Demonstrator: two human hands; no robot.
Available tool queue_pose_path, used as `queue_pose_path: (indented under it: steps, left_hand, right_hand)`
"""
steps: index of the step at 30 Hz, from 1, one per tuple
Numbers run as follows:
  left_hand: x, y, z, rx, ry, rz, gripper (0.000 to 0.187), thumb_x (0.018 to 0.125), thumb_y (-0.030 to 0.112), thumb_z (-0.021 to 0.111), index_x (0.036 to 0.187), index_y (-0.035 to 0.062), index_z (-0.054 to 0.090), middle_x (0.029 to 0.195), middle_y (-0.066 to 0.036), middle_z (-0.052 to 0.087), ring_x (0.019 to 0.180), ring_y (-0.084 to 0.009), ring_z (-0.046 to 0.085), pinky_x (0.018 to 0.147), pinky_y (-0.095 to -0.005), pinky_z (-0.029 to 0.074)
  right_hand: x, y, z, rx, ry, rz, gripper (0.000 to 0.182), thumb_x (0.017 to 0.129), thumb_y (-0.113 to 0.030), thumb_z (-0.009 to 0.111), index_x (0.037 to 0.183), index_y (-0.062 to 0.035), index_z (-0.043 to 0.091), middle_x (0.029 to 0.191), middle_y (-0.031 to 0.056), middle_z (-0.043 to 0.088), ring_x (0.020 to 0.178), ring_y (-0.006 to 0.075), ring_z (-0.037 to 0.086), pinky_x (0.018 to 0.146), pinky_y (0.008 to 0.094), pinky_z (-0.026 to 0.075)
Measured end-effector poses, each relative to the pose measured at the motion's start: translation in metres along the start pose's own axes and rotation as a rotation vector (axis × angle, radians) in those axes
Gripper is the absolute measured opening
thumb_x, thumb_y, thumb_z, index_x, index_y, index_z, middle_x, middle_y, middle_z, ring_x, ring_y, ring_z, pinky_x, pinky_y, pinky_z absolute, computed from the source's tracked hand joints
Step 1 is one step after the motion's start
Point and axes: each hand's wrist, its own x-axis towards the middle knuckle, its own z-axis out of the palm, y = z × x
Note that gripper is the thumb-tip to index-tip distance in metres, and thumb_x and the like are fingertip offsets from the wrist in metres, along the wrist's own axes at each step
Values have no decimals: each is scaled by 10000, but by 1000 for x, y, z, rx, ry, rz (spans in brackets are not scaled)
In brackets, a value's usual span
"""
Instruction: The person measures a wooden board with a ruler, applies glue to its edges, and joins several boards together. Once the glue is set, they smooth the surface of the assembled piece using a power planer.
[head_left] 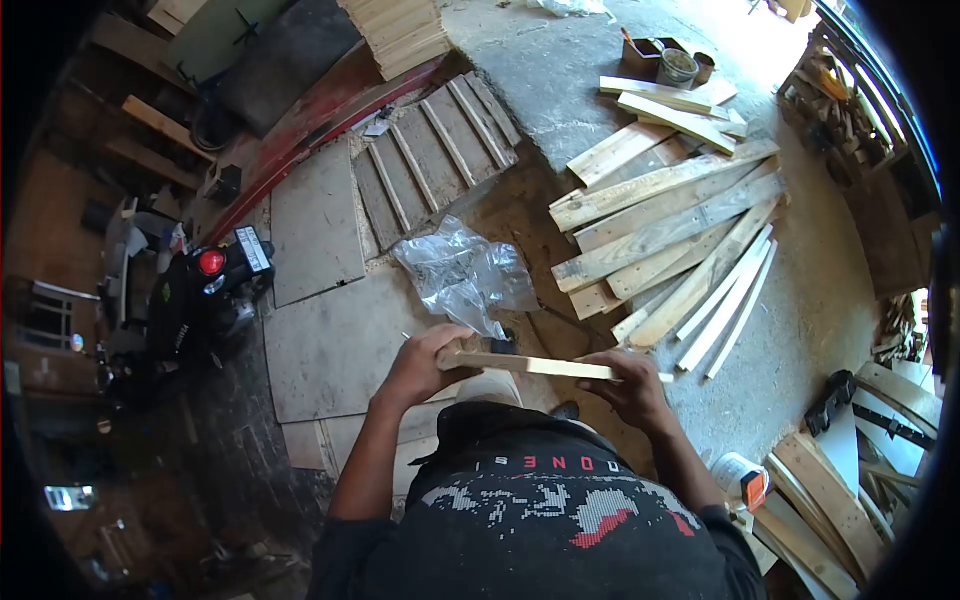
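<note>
Near the top of the view we see a small brown box (641,55) on the concrete with a round tin (677,68) standing against it; the tin's contents look greyish, but we cannot tell what they are. A crumpled clear plastic bag (462,272) lies on the floor just ahead of us, with something dark and small inside that we cannot make out. Down at the lower right stands a white tub (735,472) with an orange label, its inside hidden from us.

We hold a thin wooden strip (545,366) level across our front, above our knees and just below the bag. Our left hand (425,362) curls closed around the strip's left end, fingers wrapped over the top, wrist bent inward. Our right hand (630,385) pinches the strip near its right end from below and behind, fingers folded over it, with a short length of wood sticking out past the hand.

To the right, a fan of pale planks (668,232) lies spread on the floor, the nearest ends close to our right hand. To the left, flat grey sheets (330,340) cover the ground, and beyond them sits a dark machine (210,295) with a red cap. More boards (820,500) are stacked at the lower right edge.
</note>
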Motion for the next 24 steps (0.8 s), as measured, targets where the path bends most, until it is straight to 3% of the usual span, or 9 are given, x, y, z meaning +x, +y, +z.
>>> queue_pose_path:
  steps: [3,6,8,10,16,17,19,23,24]
  left_hand:
    - [2,-26,-35,-128,35,25,446,754,217,839,1146,73,683,1017,-113,719,884,-213,699,785,-324,539]
    - [19,-61,-70,-250,-39,-257,342,780,210,822,1070,58,722,952,-99,735,848,-193,702,759,-321,530]
    - [45,-76,-87,-221,60,-345,317,785,253,815,1031,67,739,870,-122,732,804,-201,706,740,-319,525]
    - [71,-100,-101,-80,137,-437,340,780,296,815,1024,71,740,873,-147,726,796,-230,710,733,-325,526]
    - [152,-181,-143,161,365,-528,369,790,328,774,1026,49,720,879,-193,710,838,-380,684,751,-446,523]
    - [168,-192,-152,166,382,-549,374,790,329,774,1022,41,719,878,-199,709,840,-384,683,753,-446,523]
    - [208,-206,-171,208,402,-610,391,791,337,771,1011,19,715,873,-220,706,842,-403,678,755,-448,520]
    - [304,-239,-198,204,413,-617,411,787,343,772,989,-9,708,897,-244,700,874,-418,672,771,-446,515]
    - [336,-247,-201,191,417,-597,420,783,343,775,987,-17,706,900,-244,701,878,-415,674,777,-445,514]
  right_hand:
    - [78,-1,14,-42,-135,-135,303,767,-213,807,1007,-68,692,820,119,676,734,295,643,648,373,488]
    - [170,8,27,57,-270,-121,343,814,-263,780,1053,-44,667,949,160,672,801,311,642,700,378,499]
    - [243,42,38,42,-71,-561,336,871,-244,729,1136,-53,650,989,107,686,826,267,647,740,370,509]
    - [279,73,23,296,-54,67,317,953,-262,637,1192,-53,630,990,55,678,822,197,643,755,332,512]
    - [233,305,-11,398,488,863,472,974,-444,544,1044,7,664,816,61,674,707,204,646,658,341,511]
    - [188,399,3,18,442,841,511,942,-472,551,939,22,680,778,140,683,691,266,665,675,384,516]
    - [116,450,31,-356,260,1029,478,914,-445,610,692,-25,666,576,95,623,553,185,631,538,379,489]
    - [81,417,104,-90,-336,1455,485,871,-487,646,1041,-38,718,797,100,715,741,248,715,667,394,552]
    - [97,396,109,62,-434,1146,417,885,-404,648,1078,-37,695,828,114,721,730,243,714,675,388,557]
